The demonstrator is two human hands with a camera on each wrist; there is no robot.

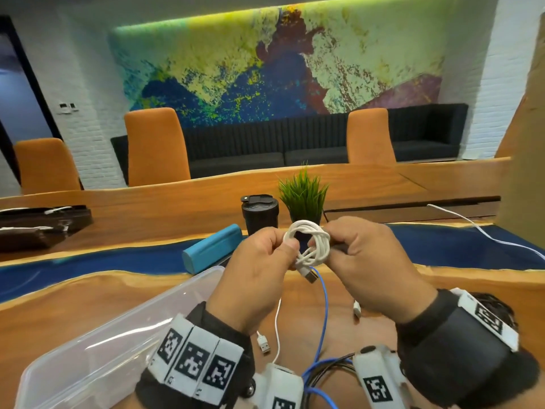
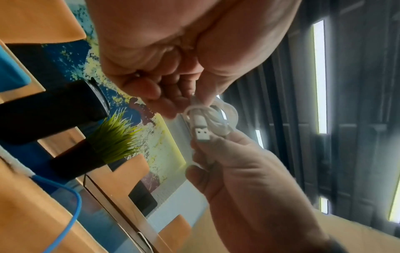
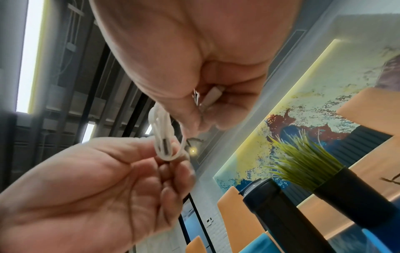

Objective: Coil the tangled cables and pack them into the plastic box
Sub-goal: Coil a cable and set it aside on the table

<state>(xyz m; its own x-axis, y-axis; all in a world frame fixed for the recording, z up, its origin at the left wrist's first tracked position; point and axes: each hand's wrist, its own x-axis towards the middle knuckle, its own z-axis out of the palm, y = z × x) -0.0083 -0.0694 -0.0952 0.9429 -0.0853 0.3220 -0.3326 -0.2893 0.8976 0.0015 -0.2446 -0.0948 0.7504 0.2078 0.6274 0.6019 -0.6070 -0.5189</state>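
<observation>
- The left hand (image 1: 259,270) and the right hand (image 1: 374,261) are raised together above the table (image 1: 88,302), each pinching one side of a coiled white USB cable (image 1: 306,243).
- The left hand's fingers (image 2: 171,102) curl inward; thumb and fingertips press the coil's left side, seen from the left wrist.
- The right hand's fingers (image 3: 218,109) are curled too, and a small white plug (image 3: 213,95) is tucked between them in the right wrist view.
- The cable's USB-A plug (image 1: 308,276) sticks out below the coil, between the two hands.
- A clear plastic box (image 1: 97,340) lies open on the table at the lower left, partly under the left wrist.
- Below the hands, on the table, lie a blue cable (image 1: 324,314), a loose white cable (image 1: 277,329) with its USB plug (image 1: 264,343) showing, and thin dark wires (image 1: 333,364) close to the blue one.
- Behind the hands stand a black travel mug (image 1: 259,214), a small potted grass plant (image 1: 303,196) and a teal rectangular case (image 1: 212,249).
- Another white cable (image 1: 483,231) runs across the table at the far right.
</observation>
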